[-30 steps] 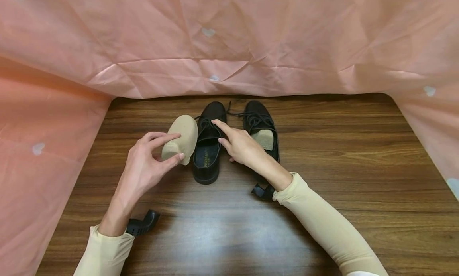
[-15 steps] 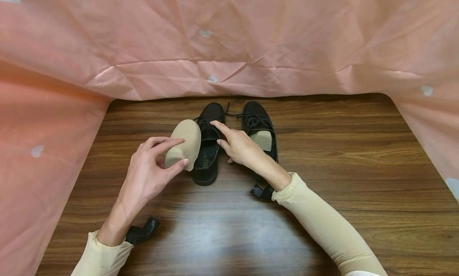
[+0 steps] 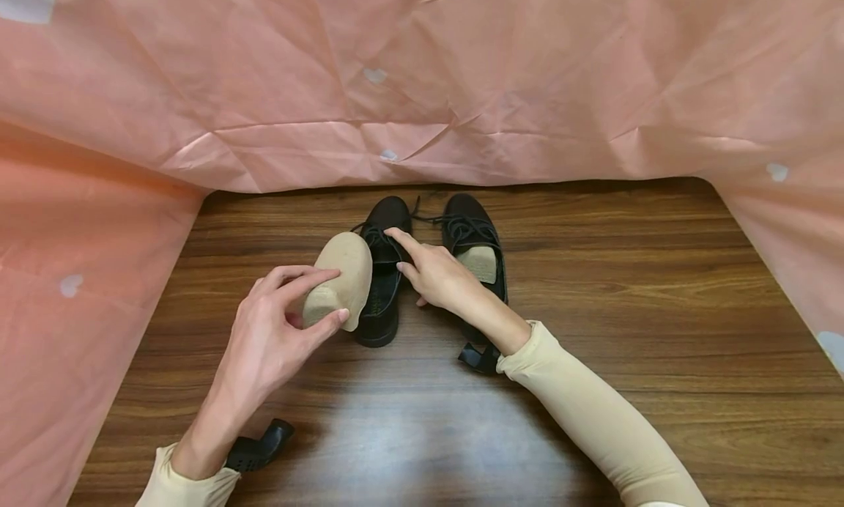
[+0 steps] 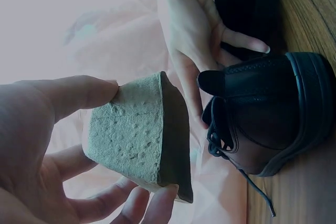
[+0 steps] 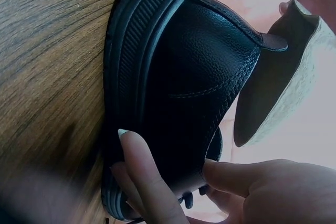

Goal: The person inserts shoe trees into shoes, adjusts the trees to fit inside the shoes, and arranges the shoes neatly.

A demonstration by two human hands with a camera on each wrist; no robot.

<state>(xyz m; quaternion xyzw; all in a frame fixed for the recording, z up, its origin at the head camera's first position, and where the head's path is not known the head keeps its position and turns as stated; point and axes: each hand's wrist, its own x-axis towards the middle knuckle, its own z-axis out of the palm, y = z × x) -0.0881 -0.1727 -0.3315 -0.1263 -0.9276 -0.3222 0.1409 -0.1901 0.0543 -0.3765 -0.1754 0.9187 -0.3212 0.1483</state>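
My left hand [image 3: 277, 316] pinches a beige moulded-pulp shoe insert [image 3: 346, 261] between its thumb and fingers. The insert hangs beside and partly over the left black lace-up shoe [image 3: 387, 214], covering some of its opening. Its blocky, rough end faces the palm in the left wrist view; the rounded end points away from me. My right hand [image 3: 442, 276] holds that same shoe by its front part, the index finger lying over the laces and other fingers against its side [image 5: 173, 77]. The right black shoe [image 3: 468, 210] stands alongside with a similar insert [image 3: 480, 264] in its opening, partly behind my right wrist.
Both shoes stand on a brown wood-grain surface [image 3: 626, 272], toes pointing away. A loose lace [image 3: 427, 217] lies between them. Pink cloth [image 3: 422, 75] with pale hearts hangs behind and at both sides. Black wrist devices [image 3: 260, 445] sit under the cuffs.
The left hand has brought the insert slightly right and nearer me, over more of the left shoe's opening. The right hand keeps its place on the shoe. The view has shifted slightly.
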